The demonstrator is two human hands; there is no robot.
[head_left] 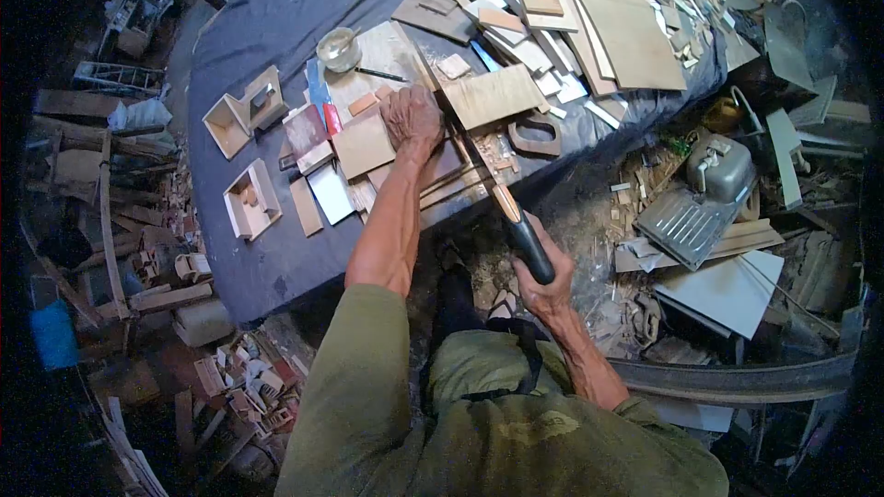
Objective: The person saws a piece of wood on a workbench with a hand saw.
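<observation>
My right hand (pixel 545 267) is wrapped round the black handle of a handsaw (pixel 528 244). The long, narrow blade points up and away across the table edge, passing close to the left side of a light wooden panel (pixel 494 95). Left of the blade, my left hand (pixel 412 118) is closed with its fingers curled, pressing down on a wooden board (pixel 405 41); the fingertips are hidden. Beside that hand lie a square wood block (pixel 363 149), a small orange-brown block (pixel 362 104) and a dark pencil-like stick (pixel 382 75).
The dark cloth-covered table (pixel 276 281) carries small wooden boxes (pixel 251 200), a glass jar (pixel 339 51), a D-shaped wooden piece (pixel 535 136) and a pile of boards (pixel 626 18). A metal sink (pixel 691 212) and scrap wood crowd the floor at right; more scraps (pixel 253 382) lie at left.
</observation>
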